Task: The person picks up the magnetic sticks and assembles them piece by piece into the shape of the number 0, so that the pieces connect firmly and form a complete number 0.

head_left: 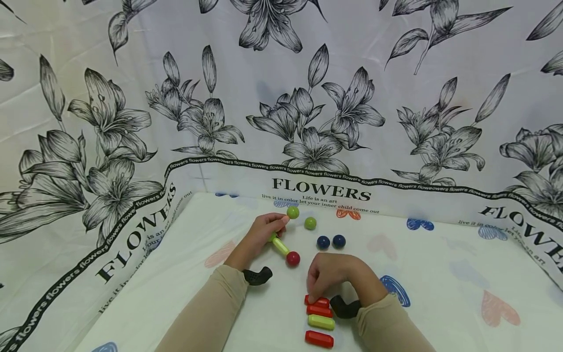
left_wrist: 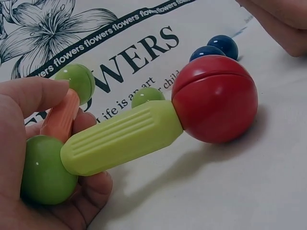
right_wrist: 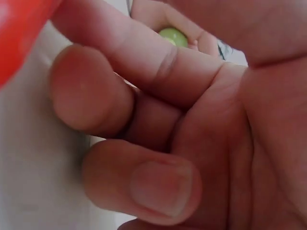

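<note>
My left hand (head_left: 263, 233) grips a toy built from balls and rods. In the left wrist view, an orange rod (left_wrist: 61, 114) in its fingers runs between a green ball (left_wrist: 79, 82) and a second green ball (left_wrist: 47, 170). From that second ball a yellow-green rod (left_wrist: 127, 136) leads to a large red ball (left_wrist: 216, 100). Lower right in the head view, my right hand (head_left: 332, 272) pinches the farthest red rod (head_left: 320, 301) of a short column. The right wrist view catches only part of this rod, beside curled fingers (right_wrist: 86, 91).
Nearer me lie another red rod (head_left: 319, 311), a yellow-green rod (head_left: 321, 322) and a further red rod (head_left: 319, 339). Beyond the hands sit a loose green ball (head_left: 310, 223) and two dark blue balls (head_left: 323, 242). A flower-printed cloth (head_left: 316, 146) rises behind.
</note>
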`<state>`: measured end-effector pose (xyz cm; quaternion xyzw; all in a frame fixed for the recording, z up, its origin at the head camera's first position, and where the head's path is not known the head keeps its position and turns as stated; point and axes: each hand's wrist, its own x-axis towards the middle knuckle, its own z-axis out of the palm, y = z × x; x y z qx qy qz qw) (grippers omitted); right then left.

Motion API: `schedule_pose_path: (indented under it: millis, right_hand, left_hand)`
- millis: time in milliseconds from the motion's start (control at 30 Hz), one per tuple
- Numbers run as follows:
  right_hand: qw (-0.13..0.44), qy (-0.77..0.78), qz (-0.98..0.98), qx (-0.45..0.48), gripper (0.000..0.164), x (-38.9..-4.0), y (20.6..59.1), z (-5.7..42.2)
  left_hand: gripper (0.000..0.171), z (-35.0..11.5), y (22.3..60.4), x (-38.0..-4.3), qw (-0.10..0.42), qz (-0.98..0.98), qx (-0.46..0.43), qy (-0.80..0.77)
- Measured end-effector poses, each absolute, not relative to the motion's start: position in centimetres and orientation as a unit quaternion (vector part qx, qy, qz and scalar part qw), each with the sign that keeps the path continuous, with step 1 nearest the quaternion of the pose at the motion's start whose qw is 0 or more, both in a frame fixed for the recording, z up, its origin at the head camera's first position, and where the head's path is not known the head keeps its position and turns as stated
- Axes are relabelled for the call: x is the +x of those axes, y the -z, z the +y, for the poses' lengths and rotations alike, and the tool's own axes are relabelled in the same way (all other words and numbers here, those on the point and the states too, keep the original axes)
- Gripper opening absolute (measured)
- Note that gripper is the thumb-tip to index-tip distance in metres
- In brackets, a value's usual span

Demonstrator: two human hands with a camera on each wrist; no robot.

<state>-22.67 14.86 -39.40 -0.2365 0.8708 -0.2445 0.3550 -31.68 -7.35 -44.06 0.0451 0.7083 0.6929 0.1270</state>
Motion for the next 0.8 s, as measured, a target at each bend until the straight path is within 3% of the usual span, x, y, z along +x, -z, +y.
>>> schedule_pose_path:
  millis: [333, 600, 800]
  right_hand:
    - [0.335, 0.247, 0.874, -0.250, 0.011, -22.5, 39.3, 14.1]
    - [0.229, 0.375, 0.867, -0.233, 0.009, -24.2, 39.6, 15.4]
    - [0.145, 0.475, 0.856, -0.144, 0.021, -25.1, 39.8, 16.3]
  left_hand:
    - [0.045, -7.2, 44.0, -31.5, 0.125, 0.707, 0.055, -0.694]
    - [0.044, -7.3, 43.8, -31.4, 0.145, 0.707, 0.077, -0.688]
    - [0.048, -7.3, 43.7, -31.1, 0.174, 0.712, 0.104, -0.672]
